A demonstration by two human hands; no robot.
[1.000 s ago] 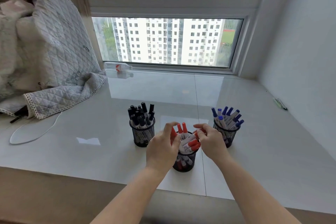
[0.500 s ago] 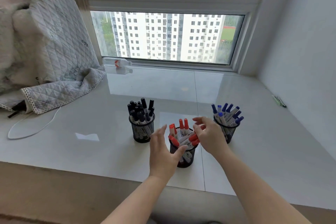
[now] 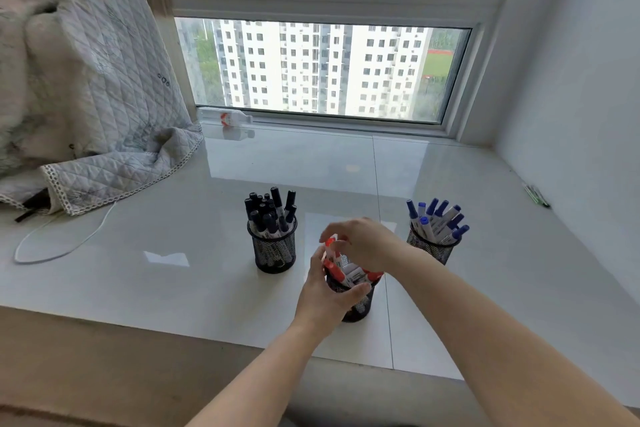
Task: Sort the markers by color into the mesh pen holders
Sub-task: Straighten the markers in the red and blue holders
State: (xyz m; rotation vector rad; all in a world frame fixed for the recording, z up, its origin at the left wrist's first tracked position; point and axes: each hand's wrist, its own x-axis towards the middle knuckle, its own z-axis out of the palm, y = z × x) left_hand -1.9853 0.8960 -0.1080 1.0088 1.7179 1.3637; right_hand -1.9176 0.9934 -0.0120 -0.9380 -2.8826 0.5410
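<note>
At the far left a quilted blanket lay heaped over the glossy surface, with a white cable looped just in front of it and a plastic bottle on its side along the window sill. The black markers stood in the left mesh holder, with open room around it. The left hand curled round the near side of the middle holder, thumb on its rim, where the red markers leaned. The right hand hung over them, fingers curled; whether it pinched a marker could not be told. The blue markers stood in the right holder. Green pens lay by the right wall.
</note>
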